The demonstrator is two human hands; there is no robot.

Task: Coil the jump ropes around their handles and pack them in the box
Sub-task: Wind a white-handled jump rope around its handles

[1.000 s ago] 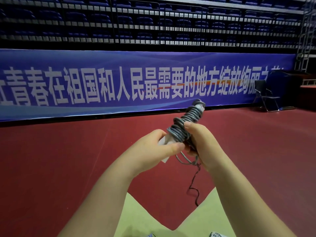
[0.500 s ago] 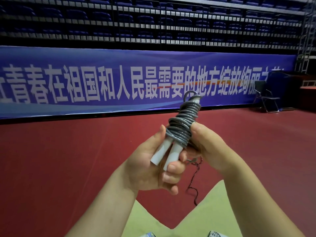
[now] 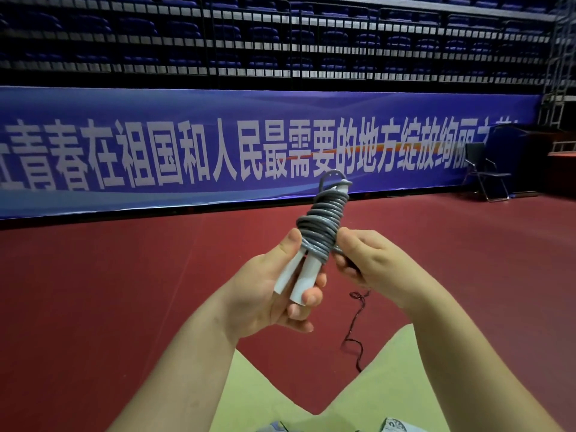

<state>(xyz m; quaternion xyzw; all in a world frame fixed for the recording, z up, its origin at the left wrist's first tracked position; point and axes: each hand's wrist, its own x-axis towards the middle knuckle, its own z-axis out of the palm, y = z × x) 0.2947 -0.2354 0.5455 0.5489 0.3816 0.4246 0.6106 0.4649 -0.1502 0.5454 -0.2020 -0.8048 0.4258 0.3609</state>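
One dark red sports floor (image 3: 124,291) fills the lower half of the view and runs back to one long blue banner with white characters (image 3: 218,151). Above the banner rise tiers of dark blue folded stadium seats (image 3: 280,42), too many to count. At the far right, against the banner's end, stands one black folding chair (image 3: 484,173). At the bottom edge lie two pale yellow-green trouser legs (image 3: 265,391), spread apart with the red floor showing between them.

Two bare forearms reach up from the lower corners and meet in the middle. The left hand (image 3: 268,294) grasps two white cylindrical plastic handles (image 3: 304,277) side by side, thumb pressed along the left one and fingers curled round from beneath, so that the lower ends stick out over the fingers. The handles are tilted, upper ends leaning away and to the right.

One grey jump rope (image 3: 324,226) is coiled in many close turns around the upper part of both handles, held in the air in front of the person, above the floor. A small loop of it arches above the top of the bundle. The right hand (image 3: 371,263) is clenched on the rope just beside the lowest turns, fingers folded around a short stretch of it.

One thin dark cord (image 3: 355,322) lies in wavy bends on the floor below the right hand; whether it joins the rope cannot be told.
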